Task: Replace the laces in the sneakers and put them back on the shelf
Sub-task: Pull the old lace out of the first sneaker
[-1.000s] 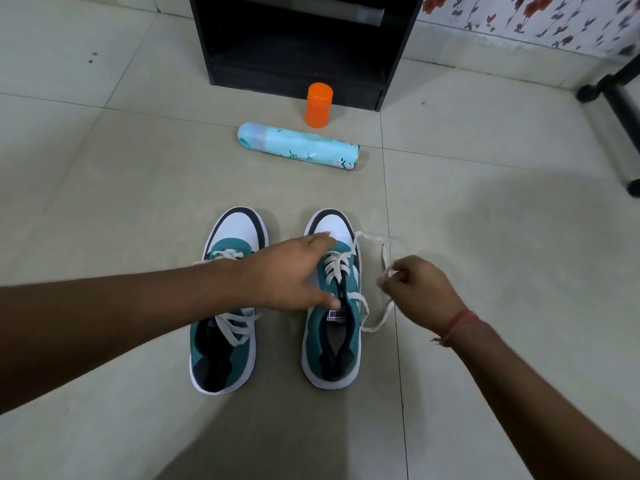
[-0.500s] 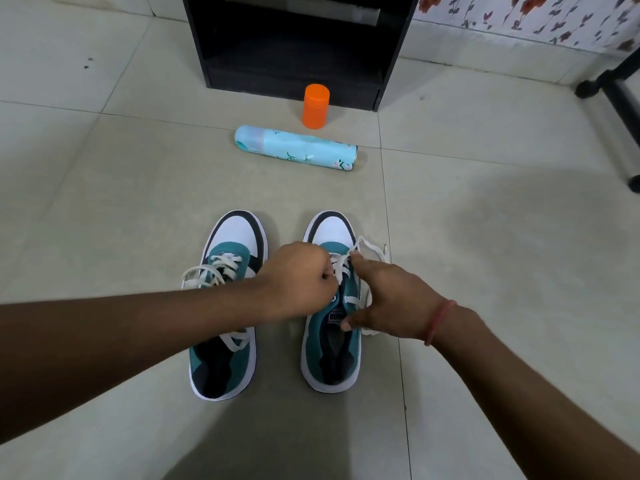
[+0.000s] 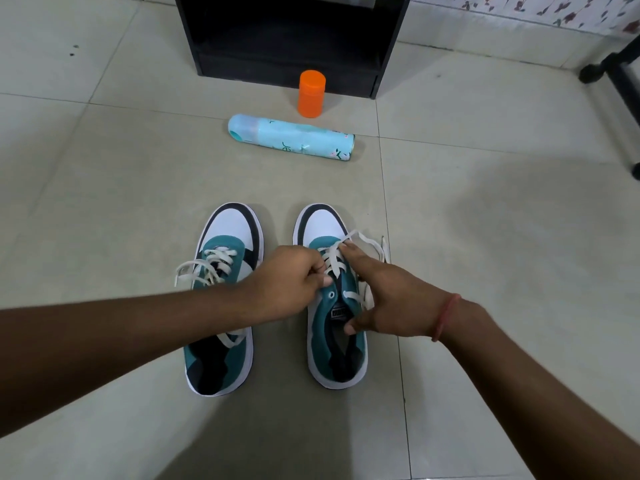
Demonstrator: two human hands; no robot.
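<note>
Two teal, white and black sneakers stand side by side on the tiled floor, toes pointing away from me. The left sneaker [image 3: 225,292] has white laces crossed over its tongue, with loose loops hanging to its left. On the right sneaker [image 3: 332,341], my left hand [image 3: 291,285] is curled and pinches the white lace [image 3: 332,261] near the left eyelets. My right hand [image 3: 384,299] rests on the shoe's right side, index finger stretched along the laces and thumb at the tongue label. Loose lace lies by the shoe's right edge.
A black shelf unit [image 3: 291,39] stands open at the far side of the floor. An orange cap [image 3: 311,93] stands in front of it, and a light blue spray can [image 3: 291,136] lies on its side nearer me. Black furniture legs [image 3: 620,74] sit at the far right.
My right hand has come in from beside the shoe and now lies on the right sneaker's laces. My left hand has curled from a flat hold into a pinch on the lace.
</note>
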